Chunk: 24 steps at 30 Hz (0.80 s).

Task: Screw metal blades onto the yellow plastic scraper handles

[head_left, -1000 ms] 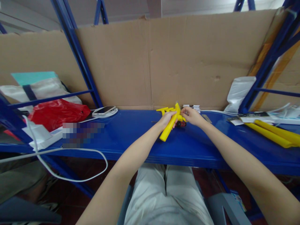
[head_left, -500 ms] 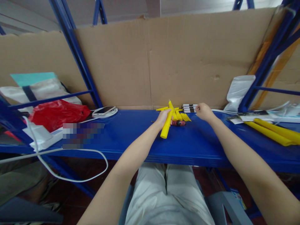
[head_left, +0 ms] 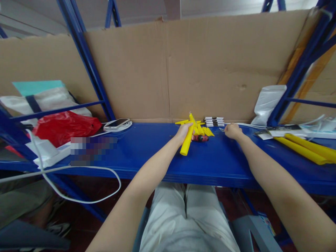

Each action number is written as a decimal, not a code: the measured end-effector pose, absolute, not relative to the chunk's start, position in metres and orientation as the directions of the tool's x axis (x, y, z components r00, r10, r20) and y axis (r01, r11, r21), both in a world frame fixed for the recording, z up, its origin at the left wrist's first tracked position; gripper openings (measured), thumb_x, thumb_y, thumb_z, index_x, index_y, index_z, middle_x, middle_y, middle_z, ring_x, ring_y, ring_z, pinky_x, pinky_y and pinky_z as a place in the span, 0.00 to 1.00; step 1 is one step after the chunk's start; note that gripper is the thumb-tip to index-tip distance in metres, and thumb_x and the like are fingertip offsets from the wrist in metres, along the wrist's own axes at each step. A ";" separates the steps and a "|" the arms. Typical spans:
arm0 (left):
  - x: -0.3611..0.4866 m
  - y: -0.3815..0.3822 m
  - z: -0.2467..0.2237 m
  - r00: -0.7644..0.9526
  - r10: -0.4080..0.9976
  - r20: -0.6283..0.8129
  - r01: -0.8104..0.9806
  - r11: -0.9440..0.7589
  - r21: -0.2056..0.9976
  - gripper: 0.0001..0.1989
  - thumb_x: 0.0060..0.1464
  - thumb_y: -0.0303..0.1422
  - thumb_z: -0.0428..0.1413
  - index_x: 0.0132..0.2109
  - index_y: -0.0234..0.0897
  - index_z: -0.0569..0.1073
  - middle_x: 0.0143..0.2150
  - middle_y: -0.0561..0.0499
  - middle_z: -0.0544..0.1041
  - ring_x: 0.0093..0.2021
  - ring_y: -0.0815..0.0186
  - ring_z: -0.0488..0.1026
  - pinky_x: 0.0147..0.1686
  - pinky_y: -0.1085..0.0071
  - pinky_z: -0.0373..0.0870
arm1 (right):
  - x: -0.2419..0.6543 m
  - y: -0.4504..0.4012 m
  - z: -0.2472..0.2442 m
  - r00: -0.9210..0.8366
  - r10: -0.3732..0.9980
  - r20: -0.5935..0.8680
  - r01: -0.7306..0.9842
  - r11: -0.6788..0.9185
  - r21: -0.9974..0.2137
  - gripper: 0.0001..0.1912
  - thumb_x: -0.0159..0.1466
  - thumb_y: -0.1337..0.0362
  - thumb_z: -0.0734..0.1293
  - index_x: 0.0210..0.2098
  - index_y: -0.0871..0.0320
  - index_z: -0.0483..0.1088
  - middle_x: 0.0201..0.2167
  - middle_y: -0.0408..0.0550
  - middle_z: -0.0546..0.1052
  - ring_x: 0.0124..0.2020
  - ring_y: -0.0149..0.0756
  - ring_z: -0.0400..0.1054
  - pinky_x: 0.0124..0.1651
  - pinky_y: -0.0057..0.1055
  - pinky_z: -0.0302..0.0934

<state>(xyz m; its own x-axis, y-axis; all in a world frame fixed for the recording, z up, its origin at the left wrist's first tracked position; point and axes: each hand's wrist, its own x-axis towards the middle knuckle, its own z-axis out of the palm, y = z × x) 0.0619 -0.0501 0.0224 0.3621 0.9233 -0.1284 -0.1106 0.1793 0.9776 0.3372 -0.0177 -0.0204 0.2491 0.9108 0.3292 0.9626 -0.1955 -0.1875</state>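
Note:
My left hand point(head_left: 183, 133) is closed around a yellow tube point(head_left: 186, 144), which tilts with its round end toward me. Just behind that hand is a screwdriver with a red and black handle point(head_left: 201, 138); whether the hand touches it I cannot tell. Several flat yellow pieces point(head_left: 200, 129) lie in a heap beyond the tube. My right hand point(head_left: 233, 131) is down at the blue tabletop, fingers drawn together beside some tiny silvery bits point(head_left: 222, 129). What its fingertips hold, if anything, is too small to make out.
A stack of white and black packs point(head_left: 214, 121) sits against the cardboard wall point(head_left: 210, 70). Yellow tubes point(head_left: 301, 150) lie at the right. A phone point(head_left: 119, 123) on a coiled cable, a red plastic bag point(head_left: 65, 127) and a power strip point(head_left: 56, 155) are at the left.
My right hand has moved down and slightly right, from in front of the white and black packs to the tabletop beside the silvery bits. My left hand stays on the yellow tube.

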 end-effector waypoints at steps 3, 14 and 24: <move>0.062 -0.050 0.022 0.366 0.924 -0.113 -0.105 0.162 0.981 0.15 0.66 0.35 0.43 0.32 0.36 0.66 0.15 0.56 0.64 0.10 0.71 0.60 0.12 0.75 0.54 | 0.339 -0.017 -0.022 0.253 0.908 0.333 0.956 -0.182 -0.231 0.08 0.59 0.68 0.63 0.34 0.60 0.75 0.44 0.65 0.75 0.56 0.59 0.66 0.54 0.57 0.64; 0.062 -0.056 0.025 0.442 0.896 -0.046 -0.103 0.102 0.989 0.07 0.61 0.30 0.50 0.33 0.37 0.65 0.15 0.59 0.65 0.09 0.73 0.60 0.12 0.77 0.54 | 0.304 -0.020 -0.005 0.271 0.858 0.436 0.786 0.064 -0.615 0.06 0.61 0.68 0.64 0.27 0.56 0.67 0.34 0.56 0.78 0.48 0.48 0.73 0.57 0.48 0.65; 0.061 -0.049 0.029 0.627 0.771 -0.113 -0.102 0.225 0.969 0.17 0.64 0.38 0.49 0.26 0.38 0.63 0.14 0.57 0.63 0.10 0.74 0.57 0.11 0.77 0.53 | 0.240 -0.051 0.020 -0.070 0.996 0.049 -0.173 0.036 -0.984 0.19 0.73 0.56 0.50 0.34 0.56 0.66 0.36 0.58 0.79 0.43 0.42 0.77 0.47 0.42 0.73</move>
<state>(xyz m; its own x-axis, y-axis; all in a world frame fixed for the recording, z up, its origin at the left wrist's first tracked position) 0.0607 -0.0488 0.0286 0.6272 0.7706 -0.1127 -0.1020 0.2248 0.9690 0.2403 -0.0508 0.0201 -0.0697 0.9964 0.0486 -0.1730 0.0360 -0.9843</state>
